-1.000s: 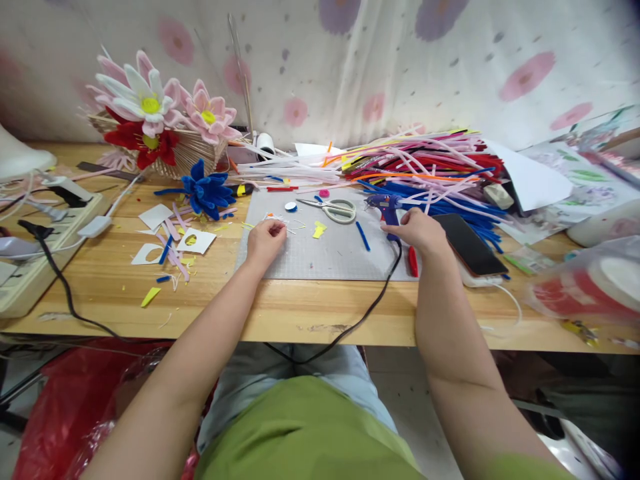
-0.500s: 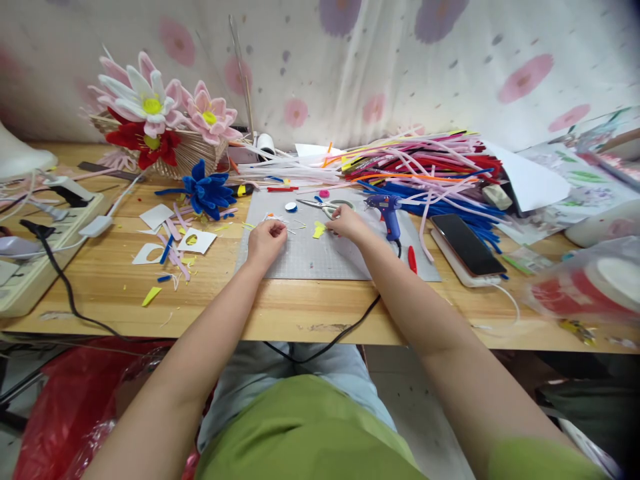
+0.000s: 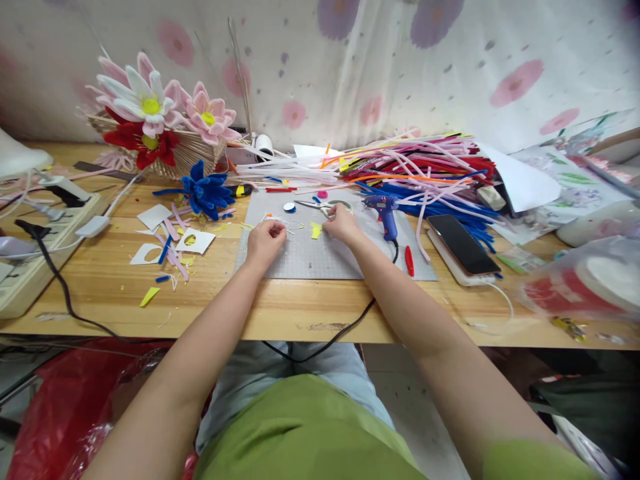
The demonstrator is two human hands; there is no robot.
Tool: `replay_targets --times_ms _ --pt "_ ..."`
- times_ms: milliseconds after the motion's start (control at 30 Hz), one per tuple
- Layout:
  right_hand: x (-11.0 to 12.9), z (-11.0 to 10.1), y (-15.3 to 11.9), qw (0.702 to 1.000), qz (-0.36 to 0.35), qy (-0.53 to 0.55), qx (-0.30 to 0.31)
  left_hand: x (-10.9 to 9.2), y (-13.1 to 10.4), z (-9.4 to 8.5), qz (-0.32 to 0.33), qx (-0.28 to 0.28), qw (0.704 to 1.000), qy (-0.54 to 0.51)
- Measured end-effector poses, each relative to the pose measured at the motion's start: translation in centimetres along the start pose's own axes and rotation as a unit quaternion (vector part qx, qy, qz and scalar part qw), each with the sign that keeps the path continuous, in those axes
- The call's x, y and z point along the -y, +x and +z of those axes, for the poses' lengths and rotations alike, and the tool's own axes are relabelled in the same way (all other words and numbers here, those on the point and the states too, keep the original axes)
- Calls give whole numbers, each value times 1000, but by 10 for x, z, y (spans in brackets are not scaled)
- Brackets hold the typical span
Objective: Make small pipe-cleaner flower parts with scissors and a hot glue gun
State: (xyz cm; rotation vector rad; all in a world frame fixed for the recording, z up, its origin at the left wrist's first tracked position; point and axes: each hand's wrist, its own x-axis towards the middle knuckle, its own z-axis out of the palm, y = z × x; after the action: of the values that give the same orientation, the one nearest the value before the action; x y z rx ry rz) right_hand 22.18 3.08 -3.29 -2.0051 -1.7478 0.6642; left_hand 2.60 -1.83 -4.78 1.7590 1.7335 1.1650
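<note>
My left hand (image 3: 267, 243) rests over the left part of a grey cutting mat (image 3: 295, 263). Its thumb and fingers are pinched together; whatever they hold is too small to make out. Thin white strands (image 3: 297, 225) lie beside its fingertips. Over the middle of the mat, my right hand (image 3: 343, 224) is also closed in a pinch, its contents hidden. A yellow scrap (image 3: 316, 231) lies just left of those fingers. Behind the right hand are scissors (image 3: 306, 203), their handles partly covered by it. A blue glue gun (image 3: 386, 215) stands to the right.
Bundles of coloured pipe cleaners (image 3: 420, 160) lie along the back. A blue flower (image 3: 206, 191) and cut white cards (image 3: 197, 241) are at left, near a power strip (image 3: 47, 257). A phone (image 3: 463, 245) and a plastic-wrapped cup (image 3: 590, 283) stand right. A black cord (image 3: 340, 333) crosses the front edge.
The whole view has shifted slightly. Both hands stay closed in nearly the same places over the mat.
</note>
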Motion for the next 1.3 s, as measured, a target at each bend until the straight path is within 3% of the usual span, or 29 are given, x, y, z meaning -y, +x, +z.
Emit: replay_targets --times_ms 133,300,467,700,1000,1300 --pt "9 0 -5 1000 -1 -31 0 1 0 0 5 -1 1000 -3" --pt "6 0 -4 999 -22 28 -8 1 0 -2 6 -1 1000 4" --pt "-5 3 -2 983 -89 150 -63 0 -1 -2 3 1 1000 -3" --pt "3 19 -19 925 -82 370 -16 -2 -3 2 -3 5 1000 -7" --pt "18 38 -34 929 -110 353 -15 -6 -5 3 -27 19 999 -5" --pt "20 45 -33 855 -57 516 5 -8 -7 5 -34 38 998 36"
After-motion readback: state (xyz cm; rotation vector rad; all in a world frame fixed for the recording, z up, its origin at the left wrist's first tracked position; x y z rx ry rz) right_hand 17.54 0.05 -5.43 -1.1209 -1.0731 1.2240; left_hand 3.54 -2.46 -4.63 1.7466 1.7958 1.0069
